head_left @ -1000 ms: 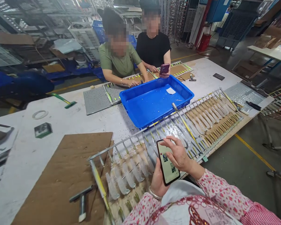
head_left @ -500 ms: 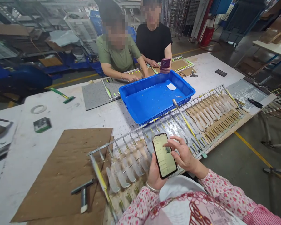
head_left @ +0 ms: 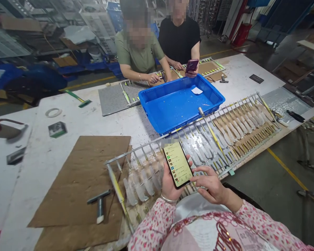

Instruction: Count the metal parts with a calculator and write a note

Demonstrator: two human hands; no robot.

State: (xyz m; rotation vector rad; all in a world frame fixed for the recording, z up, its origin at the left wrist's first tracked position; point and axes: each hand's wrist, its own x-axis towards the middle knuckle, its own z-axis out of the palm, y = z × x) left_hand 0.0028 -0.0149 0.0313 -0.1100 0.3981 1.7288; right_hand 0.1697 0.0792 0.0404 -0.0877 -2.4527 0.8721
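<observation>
My left hand (head_left: 169, 186) grips a black phone (head_left: 178, 163) from below, screen up, showing a list of chats. My right hand (head_left: 208, 184) rests at the phone's lower right edge, fingers curled, thumb near the screen. Both hands hover over the near end of a long metal rack (head_left: 136, 152) with pins that carries several clear plastic pieces (head_left: 142, 183). A T-shaped metal tool (head_left: 99, 204) lies on the brown cardboard sheet (head_left: 81, 177) to my left.
A blue plastic tray (head_left: 180, 103) sits behind the rack. Across the table two people sit; one holds a purple phone (head_left: 191, 65), the other's hands work on another rack (head_left: 131, 96). A tape ring (head_left: 53, 112), a small box (head_left: 57, 129) and a green-handled tool (head_left: 77, 98) lie at left.
The phone screen went from QR codes to a chat list. My right hand dropped from over the screen to the phone's lower right edge. The view shifted slightly.
</observation>
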